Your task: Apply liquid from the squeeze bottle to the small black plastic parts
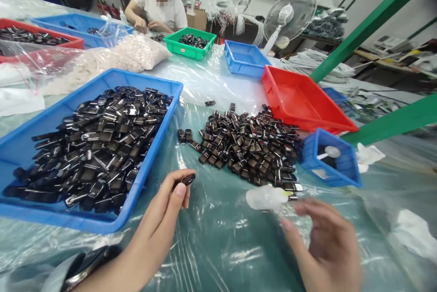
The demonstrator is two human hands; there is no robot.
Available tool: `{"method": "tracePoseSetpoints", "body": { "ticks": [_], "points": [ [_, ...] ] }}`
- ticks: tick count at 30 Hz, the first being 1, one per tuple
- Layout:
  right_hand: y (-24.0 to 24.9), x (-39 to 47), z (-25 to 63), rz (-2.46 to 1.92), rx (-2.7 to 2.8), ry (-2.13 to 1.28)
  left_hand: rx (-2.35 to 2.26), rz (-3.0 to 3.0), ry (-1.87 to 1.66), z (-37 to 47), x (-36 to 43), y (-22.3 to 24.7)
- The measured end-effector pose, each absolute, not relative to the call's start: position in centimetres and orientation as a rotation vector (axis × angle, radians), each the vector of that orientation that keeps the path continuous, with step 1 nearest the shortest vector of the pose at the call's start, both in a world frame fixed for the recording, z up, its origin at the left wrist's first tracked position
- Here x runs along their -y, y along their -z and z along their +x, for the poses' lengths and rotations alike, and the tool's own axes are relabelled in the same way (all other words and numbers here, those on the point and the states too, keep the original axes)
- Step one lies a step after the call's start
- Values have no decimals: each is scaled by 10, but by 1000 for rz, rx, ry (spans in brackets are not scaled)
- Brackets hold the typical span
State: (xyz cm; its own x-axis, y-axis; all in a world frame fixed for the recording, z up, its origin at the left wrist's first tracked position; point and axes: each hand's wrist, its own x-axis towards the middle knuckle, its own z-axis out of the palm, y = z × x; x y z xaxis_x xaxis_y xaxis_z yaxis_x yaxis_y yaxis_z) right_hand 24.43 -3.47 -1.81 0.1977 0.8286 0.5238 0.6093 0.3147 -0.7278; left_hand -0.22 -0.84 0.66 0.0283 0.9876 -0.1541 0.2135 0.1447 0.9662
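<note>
Low in frame, with right hand (329,242) wide, pinching in left hand (162,212) a shiny black oval piece (188,179), likely slippery, best edge-held.

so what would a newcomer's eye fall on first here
Probably the big blue tray at the left, heaped with dark pieces, then the loose pile beside it. A bright red tray stands out beyond that pile, to the right. Up front, the left hand pinches one dark piece, and the right hand is open near a whitish bottle.
</note>
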Motion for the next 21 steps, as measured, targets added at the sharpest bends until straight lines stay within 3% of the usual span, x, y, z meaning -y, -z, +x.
{"method": "tracePoseSetpoints", "body": {
  "ticks": [5, 8, 13, 21],
  "points": [
    [16, 45, 211, -1296, 2140, -253, -1376, 1362, -981, -1, 11, -5],
    [18, 30, 186, -1230, 2427, -54, -1237, 1541, -1060, -1, 16, 1],
    [18, 11, 174, -1231, 2451, -93, -1118, 1659, -1011, -4, 24, 4],
    [7, 15, 180, -1281, 2217, -580, -1030, 1781, -1017, -6, 21, 4]
  ]
}}
